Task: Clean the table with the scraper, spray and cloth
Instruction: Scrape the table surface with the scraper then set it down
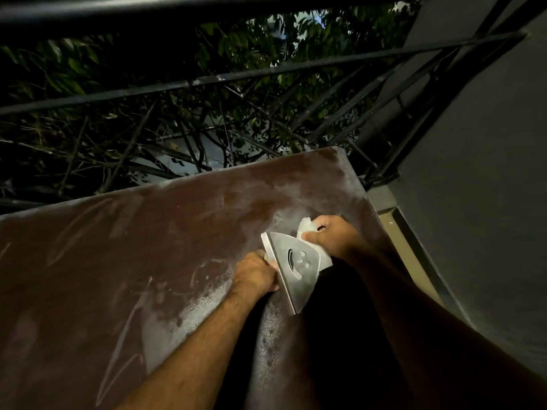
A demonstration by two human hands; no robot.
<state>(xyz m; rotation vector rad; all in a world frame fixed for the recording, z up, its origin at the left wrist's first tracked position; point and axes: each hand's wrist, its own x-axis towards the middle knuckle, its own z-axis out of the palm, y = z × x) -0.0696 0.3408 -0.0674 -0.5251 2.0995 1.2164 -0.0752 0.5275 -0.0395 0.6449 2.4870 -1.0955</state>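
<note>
- Left hand [257, 273] grips the scraper [296, 267] edge; right hand [331, 233] pinches the cloth [307, 227] against it.
- Wipe the blade fully, fingers off the sharp edge, before more dusty counter [148, 247].

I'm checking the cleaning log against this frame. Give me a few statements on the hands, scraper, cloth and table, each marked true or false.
1. The left hand holds the metal scraper. True.
2. The right hand is empty. False: its grip is on a white cloth against the scraper.
3. The brown table is spotless. False: pale dusty residue and streaks cover it.
4. A black metal railing with foliage behind it stands beyond the table. True.
5. A spray bottle stands on the table. False: none is in view.
</note>
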